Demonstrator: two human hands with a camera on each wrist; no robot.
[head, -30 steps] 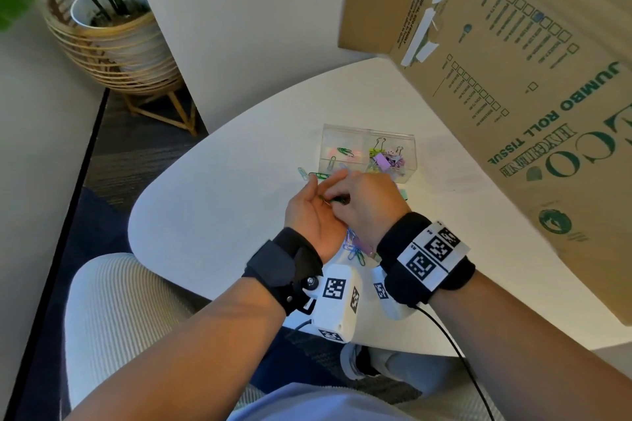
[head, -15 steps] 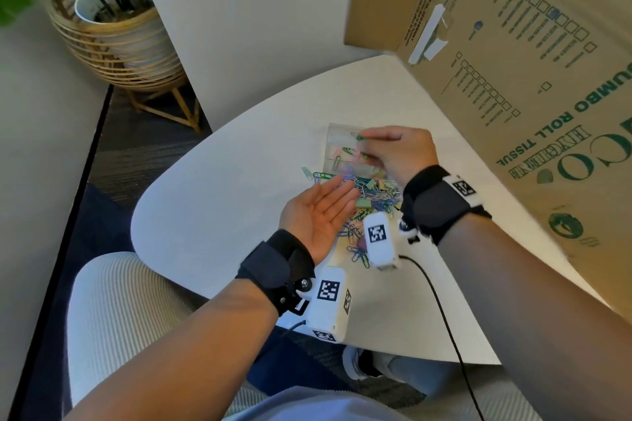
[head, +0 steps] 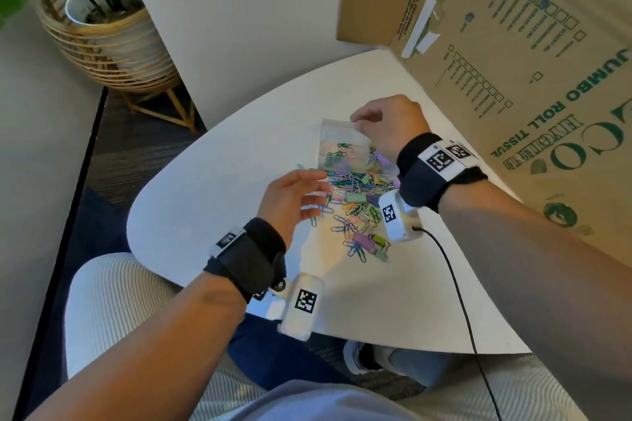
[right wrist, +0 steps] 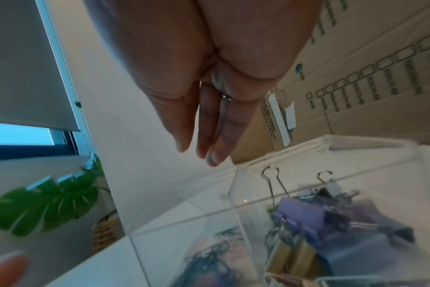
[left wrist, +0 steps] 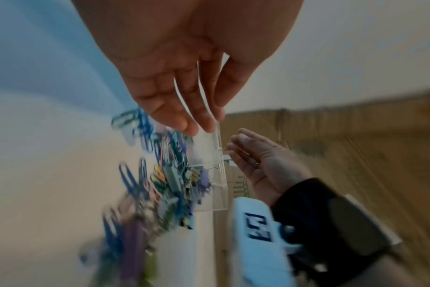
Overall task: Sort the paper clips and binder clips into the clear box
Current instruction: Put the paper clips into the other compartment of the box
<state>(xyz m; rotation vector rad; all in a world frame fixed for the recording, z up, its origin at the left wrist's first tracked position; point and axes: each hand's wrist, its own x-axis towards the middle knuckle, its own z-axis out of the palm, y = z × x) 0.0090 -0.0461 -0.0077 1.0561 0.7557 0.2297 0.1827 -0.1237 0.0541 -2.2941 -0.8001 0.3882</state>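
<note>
Both hands are seen above a white desk [head: 212,202], each wrist wrapped in a black band carrying a small white camera. The left hand [head: 290,198] is held over the near left edge of a pile of clips [head: 355,202], palm turned inward, its fingers straight and spread, and nothing is gripped by it. The right hand [head: 386,126] is raised over the clear box [head: 337,143], at the far side of the pile; its fingers are loosely extended and point downward in the right wrist view, and no clip can be made out between them. The box is set on the desk just beyond the pile, touching its far edge. Two compartments are shown by the right wrist view, split by a clear divider: coloured paper clips [right wrist: 209,258] are lying in the left one, and binder clips [right wrist: 304,215], purple and gold among them, are heaped in the right one with their wire handles standing up. The loose pile on the desk is made of pastel paper clips mixed with small binder clips, spread toward the person. A large cardboard carton [head: 513,79] is stood on the right side of the desk, near the box. A potted plant [head: 102,27] in a woven basket is seen on the floor to the far left.
</note>
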